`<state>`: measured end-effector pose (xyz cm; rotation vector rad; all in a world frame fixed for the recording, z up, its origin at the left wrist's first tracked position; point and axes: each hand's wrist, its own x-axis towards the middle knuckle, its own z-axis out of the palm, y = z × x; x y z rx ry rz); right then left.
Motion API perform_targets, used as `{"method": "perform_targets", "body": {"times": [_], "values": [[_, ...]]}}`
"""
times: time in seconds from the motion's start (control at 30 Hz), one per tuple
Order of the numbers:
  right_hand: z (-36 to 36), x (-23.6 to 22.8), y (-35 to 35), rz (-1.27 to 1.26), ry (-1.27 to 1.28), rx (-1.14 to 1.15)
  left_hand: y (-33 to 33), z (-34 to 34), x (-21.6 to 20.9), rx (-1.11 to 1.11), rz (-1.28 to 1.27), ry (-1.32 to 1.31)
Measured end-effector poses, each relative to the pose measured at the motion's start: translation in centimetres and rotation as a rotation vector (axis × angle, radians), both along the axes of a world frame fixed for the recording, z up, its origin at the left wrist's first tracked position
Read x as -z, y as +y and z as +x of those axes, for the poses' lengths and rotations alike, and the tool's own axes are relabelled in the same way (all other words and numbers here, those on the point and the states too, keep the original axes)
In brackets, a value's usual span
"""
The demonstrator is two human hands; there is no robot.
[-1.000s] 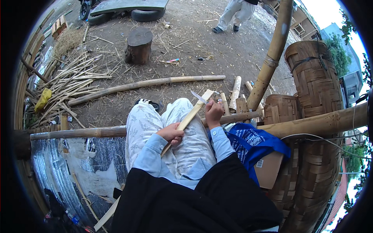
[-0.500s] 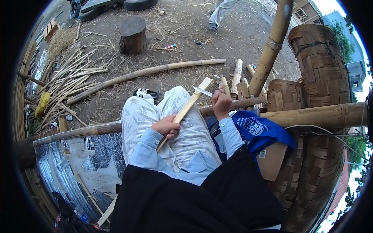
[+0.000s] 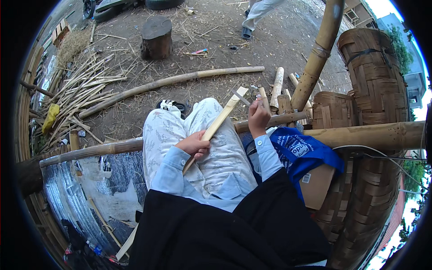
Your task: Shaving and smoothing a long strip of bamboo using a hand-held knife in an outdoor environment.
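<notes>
Across my lap slants a pale split bamboo strip (image 3: 219, 120), its far end beyond my knees. My left hand (image 3: 194, 145) is closed round its lower part, above my thighs. In my right hand (image 3: 259, 116), fingers wrapped, is a knife (image 3: 241, 97) whose thin grey blade points left to the strip's far end. Whether the blade touches the strip I cannot tell. Most of the knife's handle is hidden by my fingers.
A bamboo rail (image 3: 94, 150) runs in front of my seat. To my right are a blue bag (image 3: 288, 144), cardboard (image 3: 316, 186) and tall woven baskets (image 3: 373, 72). Cut bamboo strips (image 3: 96, 83), a long pole (image 3: 171, 81) and a stump (image 3: 156, 38) lie ahead, where a person (image 3: 261, 13) stands.
The knife has moved slightly toward the strip's far end, its blade now turned more edge-on. My left hand keeps its hold. The person ahead has shifted a foot.
</notes>
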<state>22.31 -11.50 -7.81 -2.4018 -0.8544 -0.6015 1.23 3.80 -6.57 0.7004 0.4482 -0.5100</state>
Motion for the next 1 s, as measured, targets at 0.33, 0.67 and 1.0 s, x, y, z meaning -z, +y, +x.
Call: {"method": "perform_targets", "body": {"times": [0.33,0.67,1.0], "values": [[0.1,1.0,1.2,-0.088,0.048,-0.019,-0.1,0.1,-0.3,-0.024,-0.003,0.002],[-0.3,0.3,1.8,-0.028,-0.103,-0.257,-0.4,0.0,-0.2,-0.02,0.026,-0.015],[1.5,0.2,0.9,-0.075,-0.072,-0.039,-0.5,0.3,-0.9,-0.027,0.017,-0.013]]}}
